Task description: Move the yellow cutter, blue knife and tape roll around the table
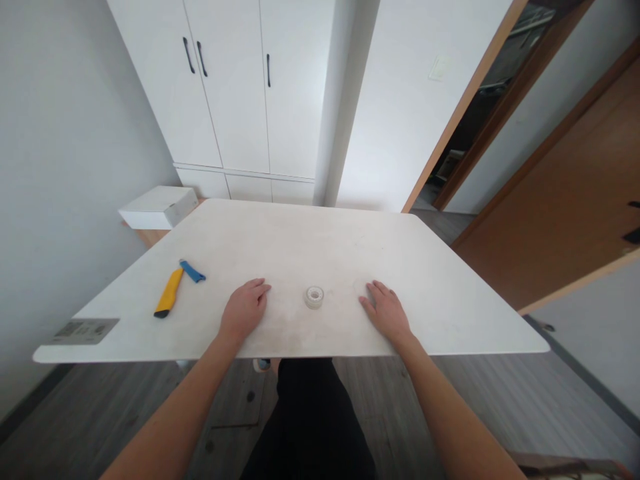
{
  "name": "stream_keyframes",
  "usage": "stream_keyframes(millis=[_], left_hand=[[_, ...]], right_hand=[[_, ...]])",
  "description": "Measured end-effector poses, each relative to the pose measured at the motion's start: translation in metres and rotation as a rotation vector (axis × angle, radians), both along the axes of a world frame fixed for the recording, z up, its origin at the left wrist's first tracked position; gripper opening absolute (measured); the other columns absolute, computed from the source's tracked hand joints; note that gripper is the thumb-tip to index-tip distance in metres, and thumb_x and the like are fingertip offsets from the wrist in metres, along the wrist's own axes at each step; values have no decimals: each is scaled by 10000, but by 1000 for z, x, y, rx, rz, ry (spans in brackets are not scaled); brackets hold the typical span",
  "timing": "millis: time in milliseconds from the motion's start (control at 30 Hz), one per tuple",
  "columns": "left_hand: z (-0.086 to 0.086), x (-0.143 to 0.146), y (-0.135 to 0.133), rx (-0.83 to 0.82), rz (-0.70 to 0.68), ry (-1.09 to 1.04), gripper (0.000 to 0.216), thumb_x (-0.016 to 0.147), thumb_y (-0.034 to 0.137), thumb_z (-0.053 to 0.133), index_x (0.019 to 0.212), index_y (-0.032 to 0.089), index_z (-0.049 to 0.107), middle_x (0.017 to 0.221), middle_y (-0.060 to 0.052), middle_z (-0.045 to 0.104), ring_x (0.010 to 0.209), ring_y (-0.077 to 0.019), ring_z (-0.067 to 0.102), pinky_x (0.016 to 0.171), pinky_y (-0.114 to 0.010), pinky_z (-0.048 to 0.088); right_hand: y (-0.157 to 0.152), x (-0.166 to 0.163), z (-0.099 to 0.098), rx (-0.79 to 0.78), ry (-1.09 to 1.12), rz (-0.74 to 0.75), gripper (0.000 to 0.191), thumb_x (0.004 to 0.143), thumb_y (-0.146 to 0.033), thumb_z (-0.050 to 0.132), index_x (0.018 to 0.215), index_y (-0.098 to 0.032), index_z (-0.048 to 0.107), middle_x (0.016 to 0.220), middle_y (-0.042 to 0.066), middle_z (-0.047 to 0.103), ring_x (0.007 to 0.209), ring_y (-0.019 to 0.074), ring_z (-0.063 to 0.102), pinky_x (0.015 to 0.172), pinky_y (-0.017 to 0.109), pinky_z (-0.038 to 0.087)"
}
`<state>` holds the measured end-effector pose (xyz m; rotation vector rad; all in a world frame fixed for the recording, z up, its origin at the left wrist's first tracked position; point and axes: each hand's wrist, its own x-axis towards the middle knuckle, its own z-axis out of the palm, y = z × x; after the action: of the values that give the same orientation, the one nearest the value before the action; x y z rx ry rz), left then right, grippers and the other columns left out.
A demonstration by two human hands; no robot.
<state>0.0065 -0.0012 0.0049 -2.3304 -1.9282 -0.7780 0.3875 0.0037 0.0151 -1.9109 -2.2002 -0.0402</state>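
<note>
A small white roll of tape (314, 297) lies flat on the white table (310, 240), between my two hands. My left hand (245, 307) rests palm down to the left of the roll, apart from it, fingers loosely extended and holding nothing. On the other side, my right hand (387, 310) lies flat with its fingers stretched and thumb apart. By its fingertips there is a faint clear outline on the tabletop, too indistinct to name. Further left sits a yellow utility knife (170, 291) with a black end, and a short blue piece (193, 271) lies close to its upper tip.
A grey printed label (86, 331) is stuck at the table's near left corner. Past the far left edge stands a white box (160, 207). White cabinets (235, 87) line the back, and a brown door (555, 193) is at the right.
</note>
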Motion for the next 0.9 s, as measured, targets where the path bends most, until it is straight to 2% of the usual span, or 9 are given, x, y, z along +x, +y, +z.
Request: stream_keyframes(millis=[333, 433, 500, 600, 667, 733, 800, 867, 900], left_hand=[[-2, 1, 1, 8, 1, 19, 376, 938, 240, 408, 1106, 180, 739, 1261, -101, 689, 1190, -233, 622, 1090, -401, 460], [-1, 4, 0, -5, 11, 6, 369, 937, 225, 415, 1112, 175, 737, 1265, -105, 686, 1197, -232, 616, 1089, -397, 458], [1, 6, -1, -14, 17, -5, 356, 935, 212, 428, 1107, 178, 737, 1264, -103, 687, 1198, -231, 614, 1091, -395, 451], [4, 8, -2, -17, 14, -27, 327, 917, 181, 463, 1096, 184, 736, 1265, -106, 686, 1204, -232, 609, 1090, -398, 447], [4, 8, -3, -23, 2, -53, 309, 906, 166, 480, 1077, 185, 737, 1265, -111, 683, 1208, -238, 606, 1087, -408, 446], [1, 7, -3, -45, 5, -88, 305, 908, 162, 477, 1081, 175, 729, 1240, -121, 692, 1203, -248, 608, 1089, -427, 440], [-4, 6, -2, -69, 21, -112, 323, 913, 170, 478, 1143, 164, 705, 1255, -129, 683, 1225, -259, 596, 1107, -449, 422], [-9, 4, 1, -86, 28, -113, 336, 903, 183, 505, 1183, 177, 692, 1301, -117, 664, 1252, -257, 581, 1123, -443, 411], [-10, 3, 3, -91, 23, -105, 327, 892, 186, 527, 1167, 191, 703, 1318, -104, 658, 1255, -249, 581, 1123, -427, 415]], right_hand=[[0, 1, 0, 8, 17, -16, 500, 987, -428, 432, 1367, -136, 574, 1477, 159, 514, 1390, 266, 439, 1171, 441, 293], [15, -8, 13, -31, 34, -41, 429, 975, -354, 440, 1286, -136, 641, 1361, 163, 613, 1294, 272, 539, 1116, 418, 372], [31, -29, 33, -42, 65, -29, 396, 980, -315, 417, 1233, -156, 677, 1275, 145, 669, 1211, 264, 597, 1075, 399, 412], [53, -97, 73, 8, 105, 147, 376, 1003, -303, 390, 1178, -195, 705, 1218, 107, 699, 1151, 234, 618, 1032, 358, 428], [58, -162, 97, -3, 88, 349, 359, 1013, -288, 389, 1144, -204, 712, 1182, 90, 712, 1109, 211, 622, 979, 320, 440], [54, -235, 111, -89, 67, 557, 334, 1013, -273, 401, 1103, -208, 717, 1137, 64, 728, 1050, 188, 637, 927, 287, 448], [43, -307, 113, -173, 84, 698, 322, 999, -258, 412, 1059, -204, 724, 1128, 60, 733, 1053, 189, 645, 917, 282, 454], [30, -371, 104, -257, 99, 721, 327, 989, -296, 419, 1046, -186, 721, 1135, 93, 730, 1078, 221, 653, 929, 323, 472], [24, -398, 98, -320, 111, 683, 333, 979, -346, 442, 1078, -173, 708, 1145, 116, 724, 1086, 242, 657, 915, 345, 493]])
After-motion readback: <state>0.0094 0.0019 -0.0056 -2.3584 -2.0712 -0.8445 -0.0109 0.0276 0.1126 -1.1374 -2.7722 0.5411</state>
